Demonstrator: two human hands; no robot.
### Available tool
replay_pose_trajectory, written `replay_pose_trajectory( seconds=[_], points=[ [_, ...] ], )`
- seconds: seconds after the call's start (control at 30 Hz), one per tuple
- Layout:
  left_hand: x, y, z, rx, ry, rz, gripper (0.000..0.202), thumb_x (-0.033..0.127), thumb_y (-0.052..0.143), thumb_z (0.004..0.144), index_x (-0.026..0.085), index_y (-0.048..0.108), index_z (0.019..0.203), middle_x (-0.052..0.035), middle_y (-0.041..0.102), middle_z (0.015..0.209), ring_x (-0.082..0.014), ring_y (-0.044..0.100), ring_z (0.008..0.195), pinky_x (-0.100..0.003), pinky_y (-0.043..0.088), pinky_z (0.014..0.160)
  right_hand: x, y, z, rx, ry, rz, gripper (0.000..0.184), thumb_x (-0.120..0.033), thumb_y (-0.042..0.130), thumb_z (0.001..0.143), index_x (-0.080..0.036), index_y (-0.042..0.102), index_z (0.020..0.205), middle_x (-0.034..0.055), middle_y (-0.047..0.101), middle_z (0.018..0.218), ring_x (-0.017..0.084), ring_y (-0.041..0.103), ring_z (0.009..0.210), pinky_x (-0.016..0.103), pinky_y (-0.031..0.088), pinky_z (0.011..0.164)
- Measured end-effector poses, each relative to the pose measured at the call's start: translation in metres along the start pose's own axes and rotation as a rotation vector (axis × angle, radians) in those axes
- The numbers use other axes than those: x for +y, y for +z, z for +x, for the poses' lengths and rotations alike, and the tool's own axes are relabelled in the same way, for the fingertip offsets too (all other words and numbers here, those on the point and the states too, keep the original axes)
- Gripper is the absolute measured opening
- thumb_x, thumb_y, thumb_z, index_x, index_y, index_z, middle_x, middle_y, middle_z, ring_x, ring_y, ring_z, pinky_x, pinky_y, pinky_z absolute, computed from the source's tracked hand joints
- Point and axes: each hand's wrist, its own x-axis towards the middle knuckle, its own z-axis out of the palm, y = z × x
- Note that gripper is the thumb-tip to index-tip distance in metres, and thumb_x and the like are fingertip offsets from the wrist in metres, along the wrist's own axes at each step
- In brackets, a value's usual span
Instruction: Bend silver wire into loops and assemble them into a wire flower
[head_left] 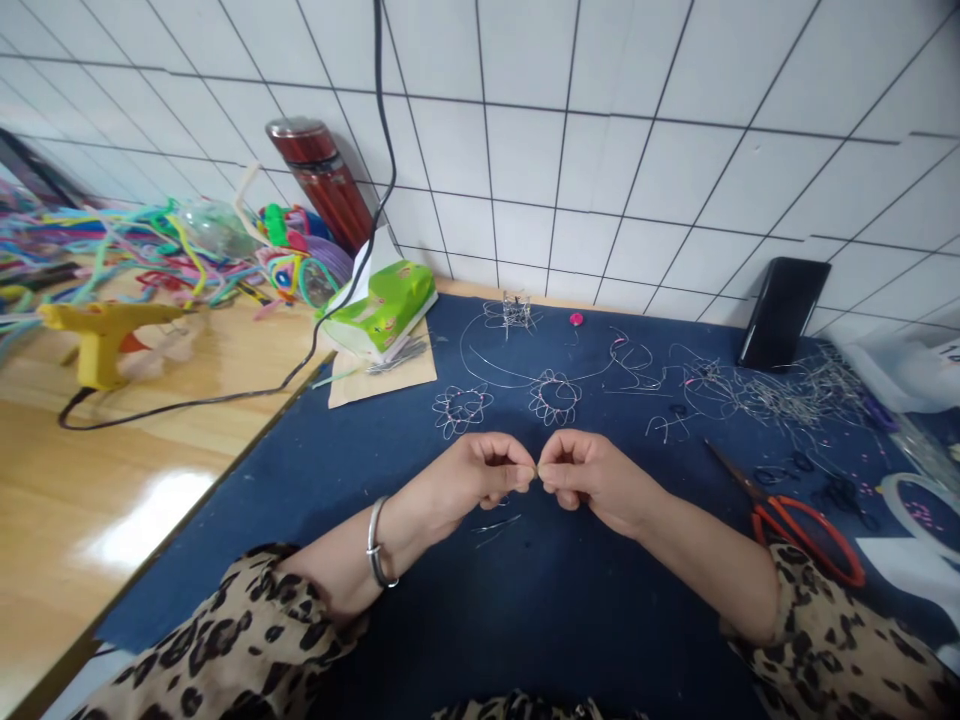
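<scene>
My left hand [495,468] and my right hand [581,468] meet fingertip to fingertip over the dark blue mat [570,620]. Both are closed in a pinch; whatever lies between the fingers is too small to make out. Just beyond them rest two flower-shaped wire rings, one on the left [463,406] and one on the right [555,397], with small pink spots. A few short wire pieces [499,524] lie on the mat below my left hand.
Orange-handled scissors [810,540] lie right, near a tangle of wire [795,390] and a propped phone [784,313]. Behind are a wire frame [516,312] and a pink round piece [576,319]. Left: tissue pack [382,310], red flask [322,185], yellow glue gun [109,340], its black cord [300,375].
</scene>
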Motion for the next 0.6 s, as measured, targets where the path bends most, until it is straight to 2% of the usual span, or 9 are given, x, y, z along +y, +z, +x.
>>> replay_pose_trajectory(
  seconds=[0.23, 0.6],
  points=[
    [-0.007, 0.012, 0.002, 0.075, 0.083, -0.136, 0.012, 0.024, 0.063, 0.074, 0.013, 0.057, 0.073, 0.0013, 0.052, 0.067, -0.0042, 0.037, 0.050, -0.018, 0.029, 0.045, 0.001, 0.008, 0.001, 0.087, -0.052, 0.103, 0.015, -0.027, 0.063, 0.072, -0.017, 0.051, 0.072, -0.0048, 0.052, 0.062, 0.004, 0.040, 0.046, 0.021, 0.031, 0.047],
    [-0.012, 0.029, 0.002, 0.224, 0.127, -0.177, 0.012, 0.023, 0.058, 0.077, 0.014, 0.051, 0.072, 0.0030, 0.049, 0.065, -0.0040, 0.037, 0.048, -0.018, 0.027, 0.043, 0.011, 0.021, 0.001, 0.226, -0.126, 0.147, 0.014, -0.026, 0.058, 0.075, -0.019, 0.047, 0.070, -0.0070, 0.046, 0.054, 0.006, 0.039, 0.047, 0.022, 0.032, 0.050]
  ],
)
